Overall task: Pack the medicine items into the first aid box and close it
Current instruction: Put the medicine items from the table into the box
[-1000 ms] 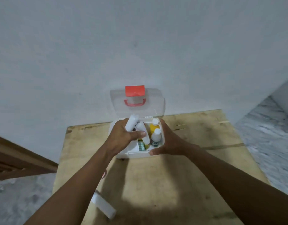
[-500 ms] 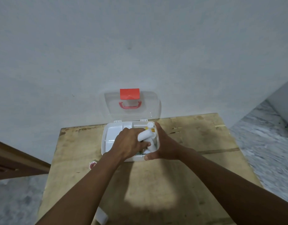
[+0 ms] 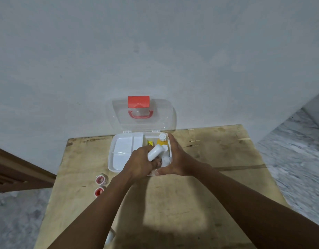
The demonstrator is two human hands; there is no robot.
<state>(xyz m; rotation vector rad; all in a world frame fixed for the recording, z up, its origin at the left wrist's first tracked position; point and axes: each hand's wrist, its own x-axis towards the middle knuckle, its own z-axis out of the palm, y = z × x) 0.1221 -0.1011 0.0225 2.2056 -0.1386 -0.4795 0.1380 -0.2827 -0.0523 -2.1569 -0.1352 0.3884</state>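
left hand (image 3: 139, 163) grips white bottle (image 3: 155, 152) in open first aid box (image 3: 110, 159); right hand (image 3: 178, 159) clasps its right corner; yellow bottle (image 3: 161, 141) inside.

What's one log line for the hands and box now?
left hand: holds white tube in first aid box | right hand: holds box wall | lid: open | two red items: on table

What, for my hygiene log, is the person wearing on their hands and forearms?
Nothing that shows. The left hand and right hand are ungloved; the left forearm and right forearm are bare to the frame's edge: no sleeves, watch or bracelet. Some fingers are hidden, so rings cannot be ruled out.
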